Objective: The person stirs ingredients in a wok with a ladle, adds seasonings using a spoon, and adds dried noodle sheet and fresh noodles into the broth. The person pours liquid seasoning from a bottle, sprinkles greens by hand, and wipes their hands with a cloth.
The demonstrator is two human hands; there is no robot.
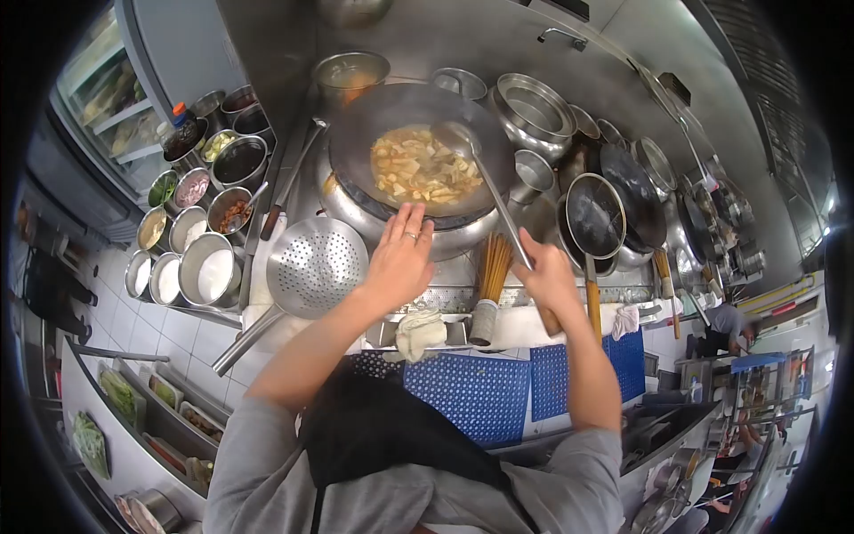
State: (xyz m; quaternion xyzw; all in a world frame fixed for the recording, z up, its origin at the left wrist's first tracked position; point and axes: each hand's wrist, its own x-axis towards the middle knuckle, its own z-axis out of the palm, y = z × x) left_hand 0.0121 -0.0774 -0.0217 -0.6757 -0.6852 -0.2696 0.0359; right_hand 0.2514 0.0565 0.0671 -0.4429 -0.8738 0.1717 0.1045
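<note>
A large dark wok [356,133] sits on the stove ring, holding pale sliced food [422,169] in a yellowish liquid. My right hand [547,280] is wrapped round the handle of a long metal ladle [500,203], whose bowl rests at the food's far right edge inside the wok. In front of the wok's near rim, my left hand [402,262] is stretched out with its fingers extended and a ring on one of them. Whether its fingertips touch the rim I cannot tell. Left of that hand lies a perforated metal strainer [318,267], its handle pointing toward me.
Metal pots of ingredients and a white substance [213,274] stand at left. A bamboo brush [492,285] and a folded cloth [421,334] lie near the front edge. A mesh skimmer [596,218] rests at right among stacked pans. Other people are at far right.
</note>
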